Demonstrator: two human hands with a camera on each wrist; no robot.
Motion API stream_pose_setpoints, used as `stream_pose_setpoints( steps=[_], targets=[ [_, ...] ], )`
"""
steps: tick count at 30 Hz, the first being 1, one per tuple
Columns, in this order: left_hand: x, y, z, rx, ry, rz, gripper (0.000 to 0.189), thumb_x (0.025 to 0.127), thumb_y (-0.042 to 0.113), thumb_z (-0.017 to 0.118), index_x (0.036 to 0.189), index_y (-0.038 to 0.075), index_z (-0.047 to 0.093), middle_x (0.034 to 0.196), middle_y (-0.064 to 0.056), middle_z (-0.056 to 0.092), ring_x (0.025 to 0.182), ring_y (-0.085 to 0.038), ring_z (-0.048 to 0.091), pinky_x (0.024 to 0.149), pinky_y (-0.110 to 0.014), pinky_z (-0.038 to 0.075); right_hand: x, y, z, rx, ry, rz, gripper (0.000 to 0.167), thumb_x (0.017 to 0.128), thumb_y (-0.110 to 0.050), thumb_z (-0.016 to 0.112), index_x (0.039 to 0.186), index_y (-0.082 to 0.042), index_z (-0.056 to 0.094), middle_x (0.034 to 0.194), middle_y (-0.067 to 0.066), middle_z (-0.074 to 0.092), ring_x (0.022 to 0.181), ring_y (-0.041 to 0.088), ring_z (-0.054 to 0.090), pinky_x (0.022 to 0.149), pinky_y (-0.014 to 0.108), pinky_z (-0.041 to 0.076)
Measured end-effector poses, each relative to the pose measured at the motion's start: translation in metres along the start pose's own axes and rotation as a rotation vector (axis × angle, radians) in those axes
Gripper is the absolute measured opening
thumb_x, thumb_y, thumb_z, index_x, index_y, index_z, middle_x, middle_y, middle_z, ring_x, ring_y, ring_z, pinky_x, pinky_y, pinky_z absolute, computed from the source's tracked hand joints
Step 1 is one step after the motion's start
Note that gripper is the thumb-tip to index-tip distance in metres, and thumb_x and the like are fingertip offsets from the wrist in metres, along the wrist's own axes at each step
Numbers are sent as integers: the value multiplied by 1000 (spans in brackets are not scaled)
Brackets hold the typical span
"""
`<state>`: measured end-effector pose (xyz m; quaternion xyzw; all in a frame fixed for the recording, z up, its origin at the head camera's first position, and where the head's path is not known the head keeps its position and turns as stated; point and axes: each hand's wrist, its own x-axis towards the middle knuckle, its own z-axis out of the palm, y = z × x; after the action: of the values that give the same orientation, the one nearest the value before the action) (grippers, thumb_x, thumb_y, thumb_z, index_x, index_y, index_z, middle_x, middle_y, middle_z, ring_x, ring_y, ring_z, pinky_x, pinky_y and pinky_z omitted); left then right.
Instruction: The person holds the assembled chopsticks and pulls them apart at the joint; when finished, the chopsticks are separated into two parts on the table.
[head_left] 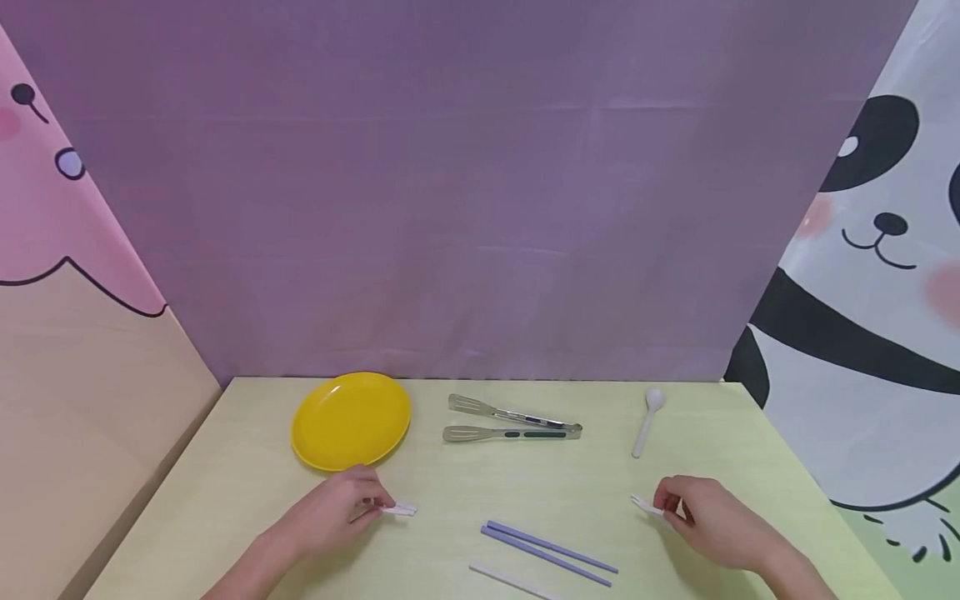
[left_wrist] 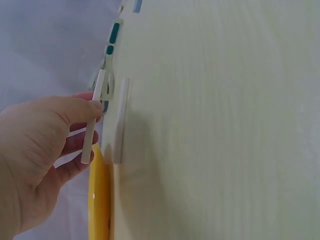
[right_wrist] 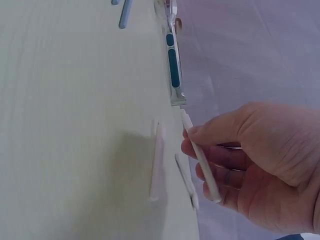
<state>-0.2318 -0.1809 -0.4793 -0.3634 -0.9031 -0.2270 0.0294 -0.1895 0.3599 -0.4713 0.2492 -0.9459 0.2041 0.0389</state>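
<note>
My left hand (head_left: pixel 341 510) pinches a short, slim white stick (left_wrist: pixel 93 120) between thumb and fingers, just in front of the yellow plate (head_left: pixel 351 421). Close by that stick, a second white stick (left_wrist: pixel 121 122) lies on the table. On the other side, my right hand (head_left: pixel 712 517) holds a similar white stick (right_wrist: pixel 202 162) between thumb and fingertips. Another white stick (right_wrist: pixel 157 162) lies on the tabletop close to it. Beyond the right hand lies a white spoon (head_left: pixel 647 422).
Metal tongs (head_left: pixel 517 423) with dark green grips lie spread near the table's back. Two lilac chopsticks (head_left: pixel 551 552) lie side by side between the hands. A slim white stick (head_left: pixel 510 581) is cut off by the bottom edge. A purple curtain (head_left: pixel 480 192) hangs behind the table.
</note>
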Motion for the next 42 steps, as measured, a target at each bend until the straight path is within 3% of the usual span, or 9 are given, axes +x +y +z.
stream_pose_setpoints(
  steps=[7,22,28,42],
  targets=[
    [0,-7,6,18,14,-1,18,89,7,84,95,23,79,94,18,72,89,-3,58,82,-26,55,1,1,6,-14,21,59,22,88,-1,78,88,-19,65,79,-17,58,71,-5,48,62,23,45],
    [1,-13,21,41,83,83,19,85,6,88,90,23,81,89,18,69,86,-1,60,80,-26,55,2,1,19,-65,5,116,24,85,-6,81,84,-24,65,76,-20,57,68,-7,46,62,21,44],
    [1,-15,24,49,93,78,19,84,7,88,90,23,81,88,19,70,86,0,58,80,-26,53,4,-2,21,-69,-18,154,24,86,-8,82,84,-25,65,75,-20,56,68,-6,46,61,21,44],
    [0,-14,23,-22,82,18,18,86,7,86,91,23,81,91,18,66,86,0,54,77,-21,53,6,1,26,-54,20,126,27,82,-3,83,82,-23,64,73,-19,56,67,-6,46,61,21,45]
  ],
)
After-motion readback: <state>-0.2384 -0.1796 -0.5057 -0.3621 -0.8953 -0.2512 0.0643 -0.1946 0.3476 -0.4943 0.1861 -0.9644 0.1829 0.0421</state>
